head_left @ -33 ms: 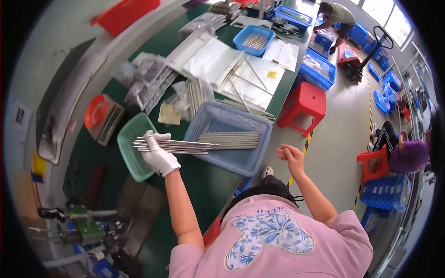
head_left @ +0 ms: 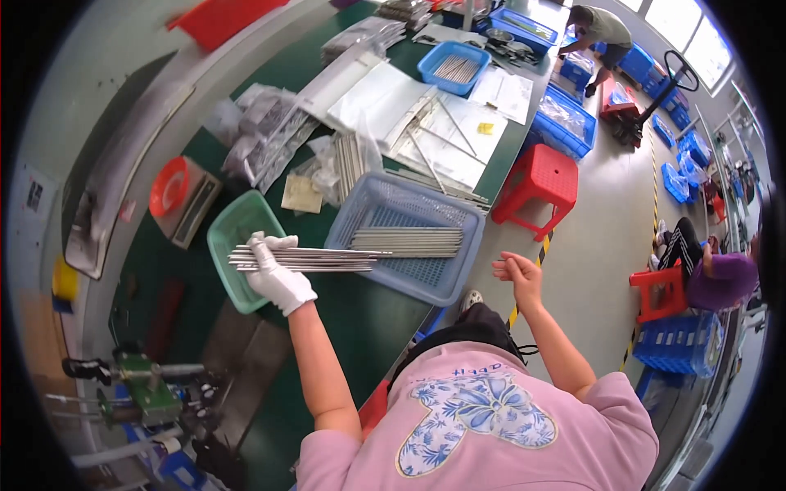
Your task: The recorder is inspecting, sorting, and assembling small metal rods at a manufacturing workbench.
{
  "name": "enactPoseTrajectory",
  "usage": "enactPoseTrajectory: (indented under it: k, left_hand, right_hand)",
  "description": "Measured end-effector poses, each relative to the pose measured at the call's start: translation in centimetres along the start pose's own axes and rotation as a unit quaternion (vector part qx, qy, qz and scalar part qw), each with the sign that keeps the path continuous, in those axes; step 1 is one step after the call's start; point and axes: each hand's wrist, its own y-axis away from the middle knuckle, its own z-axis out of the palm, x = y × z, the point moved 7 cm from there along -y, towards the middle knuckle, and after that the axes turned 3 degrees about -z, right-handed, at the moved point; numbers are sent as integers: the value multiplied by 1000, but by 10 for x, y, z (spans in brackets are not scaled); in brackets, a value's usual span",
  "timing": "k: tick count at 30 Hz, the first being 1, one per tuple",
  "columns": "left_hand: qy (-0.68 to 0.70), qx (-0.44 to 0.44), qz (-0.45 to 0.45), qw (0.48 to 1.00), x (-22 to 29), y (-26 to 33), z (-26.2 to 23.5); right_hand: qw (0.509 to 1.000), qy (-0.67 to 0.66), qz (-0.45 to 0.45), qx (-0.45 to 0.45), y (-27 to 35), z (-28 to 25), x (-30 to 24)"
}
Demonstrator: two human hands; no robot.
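My left hand (head_left: 281, 282), in a white glove, is closed round a bundle of thin metal rods (head_left: 327, 260). The bundle lies level above the green plastic basin (head_left: 219, 237), and its right end reaches over the blue-grey plastic basket (head_left: 470, 266). Inside that basket more metal rods (head_left: 417, 242) lie side by side in a row. My bare right hand (head_left: 521, 277) hangs in the air to the right of the basket, fingers loosely curled, with nothing visible in it.
Bagged parts (head_left: 266, 123), white sheets with loose rods and a blue tray of rods (head_left: 457, 69) cover the far bench. An orange-topped scale (head_left: 184, 200) stands left; a green machine (head_left: 147, 385) is nearer. A red stool (head_left: 540, 184) stands beside the bench. Two people work farther off.
My left hand with the rods has shifted slightly left over the green basin. The whole view has moved a little; my right hand stays raised beside the basket.
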Motion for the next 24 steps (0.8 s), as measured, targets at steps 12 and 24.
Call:
enactPoseTrajectory:
  k: [12,24]
  left_hand:
    - [-93,-24,65,993,-39,90,-94]
    - [-122,-185,25,975,-68,109,-75]
  right_hand:
    - [965,-109,160,-177,36,121,-7]
    - [925,135,-189,-301,61,162,-58]
